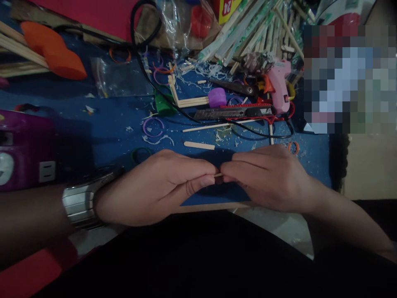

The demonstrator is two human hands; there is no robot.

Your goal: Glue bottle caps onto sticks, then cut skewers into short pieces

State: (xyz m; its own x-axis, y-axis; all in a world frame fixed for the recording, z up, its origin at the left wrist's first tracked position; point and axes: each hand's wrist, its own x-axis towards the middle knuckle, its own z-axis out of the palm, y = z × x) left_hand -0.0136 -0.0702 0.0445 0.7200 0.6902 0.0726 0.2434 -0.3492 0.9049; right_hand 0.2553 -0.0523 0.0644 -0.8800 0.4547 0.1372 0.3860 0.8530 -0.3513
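My left hand [161,182], with a metal watch on its wrist, is closed, thumb and forefinger pinched together. Facing it, my right hand [269,178] is closed in the same way. Between the fingertips shows a short bit of a thin wooden stick [218,175], gripped from both sides; the rest of it is hidden by my fingers. Just beyond my hands a cut piece of popsicle stick [199,145] lies flat on the blue table. Behind that are a thin stick [214,126] and a red box cutter [235,111] with its blade out.
A pink glue gun [279,85] rests at the right by scissors [235,87], its black cord looping across the table. Purple [217,97] and green [164,103] bottle caps, plastic rings and glue strings lie scattered. At the left stands a purple box-shaped device [27,145].
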